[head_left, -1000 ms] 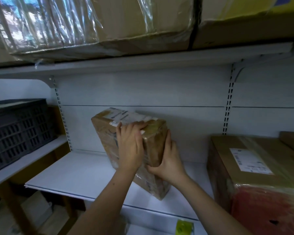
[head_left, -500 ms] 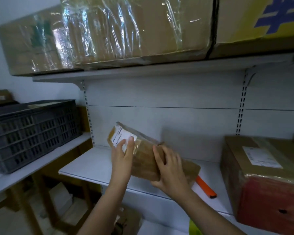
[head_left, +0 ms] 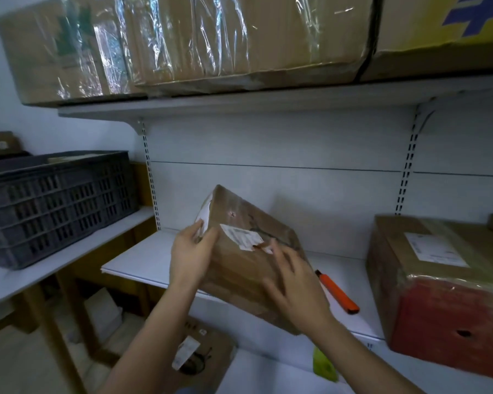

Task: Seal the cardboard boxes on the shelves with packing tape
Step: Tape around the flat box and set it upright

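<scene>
The small brown cardboard box (head_left: 248,260) wrapped in glossy tape rests tilted on the front edge of the white metal shelf (head_left: 143,261). The left hand (head_left: 190,255) grips its labelled end; the right hand (head_left: 295,288), blurred, seems to lie flat with fingers spread on top. Settle it flat before taping. Beyond lies an orange utility knife (head_left: 337,294); no tape roll is visible.

White slotted wall shelving (head_left: 268,189) stands beside a wooden-legged table (head_left: 54,268) holding a dark crate (head_left: 54,206).
</scene>
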